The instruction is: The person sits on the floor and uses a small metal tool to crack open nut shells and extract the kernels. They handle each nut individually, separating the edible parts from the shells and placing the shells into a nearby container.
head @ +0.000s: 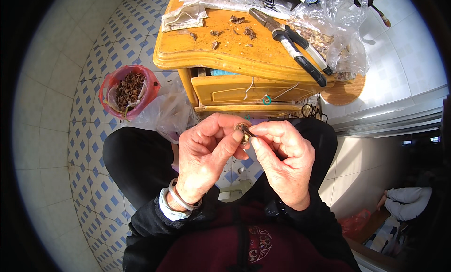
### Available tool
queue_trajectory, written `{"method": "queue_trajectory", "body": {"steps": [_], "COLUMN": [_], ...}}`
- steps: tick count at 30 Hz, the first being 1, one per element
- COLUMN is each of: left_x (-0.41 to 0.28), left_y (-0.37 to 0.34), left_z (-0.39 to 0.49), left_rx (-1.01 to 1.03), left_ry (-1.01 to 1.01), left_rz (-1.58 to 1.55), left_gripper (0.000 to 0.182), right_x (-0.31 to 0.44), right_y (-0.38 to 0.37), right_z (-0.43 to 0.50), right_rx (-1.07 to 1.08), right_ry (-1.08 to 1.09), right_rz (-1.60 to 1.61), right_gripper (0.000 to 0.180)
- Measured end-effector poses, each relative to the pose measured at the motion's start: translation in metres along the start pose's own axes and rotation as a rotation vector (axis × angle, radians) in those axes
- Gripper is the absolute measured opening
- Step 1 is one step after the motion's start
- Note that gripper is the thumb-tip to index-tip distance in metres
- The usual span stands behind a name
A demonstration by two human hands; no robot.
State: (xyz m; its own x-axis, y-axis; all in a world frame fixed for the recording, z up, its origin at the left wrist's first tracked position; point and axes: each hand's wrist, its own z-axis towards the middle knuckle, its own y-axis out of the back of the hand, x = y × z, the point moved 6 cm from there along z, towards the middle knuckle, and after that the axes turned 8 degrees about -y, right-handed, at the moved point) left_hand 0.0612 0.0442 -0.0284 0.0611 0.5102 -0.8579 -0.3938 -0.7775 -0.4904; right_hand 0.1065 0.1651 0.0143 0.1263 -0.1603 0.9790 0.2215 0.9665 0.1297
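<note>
My left hand pinches a small dark-brown husk or shell between thumb and fingers, above my lap. A pale bit shows inside it. The thumb and forefinger of my right hand grip a dark flap at its right side. Beyond the hands, several brown shell fragments and crumbs lie on the yellow wooden cabinet top. A pair of combination pliers with black-and-white handles rests there, jaws toward the back and handle ends past the front edge.
A pink bucket lined with a red bag holds brown husks on the tiled floor. Clear plastic lies beside it. A clear bag with light-brown pieces, folded tissue and a partly open drawer are ahead. Another person's leg shows lower right.
</note>
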Motion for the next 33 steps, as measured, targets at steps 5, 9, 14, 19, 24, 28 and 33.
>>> {"method": "queue_trajectory", "body": {"steps": [5, 9, 14, 19, 24, 28, 33], "left_x": [0.000, 0.000, 0.000, 0.002, 0.003, 0.003, 0.004], "left_y": [0.001, 0.001, 0.001, 0.001, 0.001, 0.001, 0.002], "left_z": [0.000, 0.000, 0.000, 0.001, 0.002, 0.002, 0.002], "left_rx": [-0.004, -0.009, -0.010, 0.004, 0.015, 0.020, 0.024], "left_ry": [0.026, 0.029, 0.026, 0.030, 0.040, 0.048, 0.055], "left_rz": [-0.016, 0.003, 0.001, -0.033, -0.051, -0.064, -0.036], "left_gripper": [0.018, 0.018, 0.019, 0.017, 0.016, 0.015, 0.014], "right_x": [0.000, -0.003, -0.004, -0.001, 0.004, 0.004, 0.010], "right_y": [0.002, -0.001, -0.001, 0.001, 0.003, 0.005, 0.004], "right_z": [-0.001, -0.001, 0.000, 0.000, 0.000, 0.000, 0.002], "right_rx": [-0.012, 0.018, 0.015, 0.012, 0.021, -0.002, 0.012], "right_ry": [0.017, -0.001, -0.015, -0.027, 0.002, -0.035, 0.036], "right_rz": [0.010, 0.044, 0.034, 0.012, 0.006, 0.016, -0.120], "right_gripper": [0.016, 0.015, 0.014, 0.014, 0.017, 0.019, 0.019]}}
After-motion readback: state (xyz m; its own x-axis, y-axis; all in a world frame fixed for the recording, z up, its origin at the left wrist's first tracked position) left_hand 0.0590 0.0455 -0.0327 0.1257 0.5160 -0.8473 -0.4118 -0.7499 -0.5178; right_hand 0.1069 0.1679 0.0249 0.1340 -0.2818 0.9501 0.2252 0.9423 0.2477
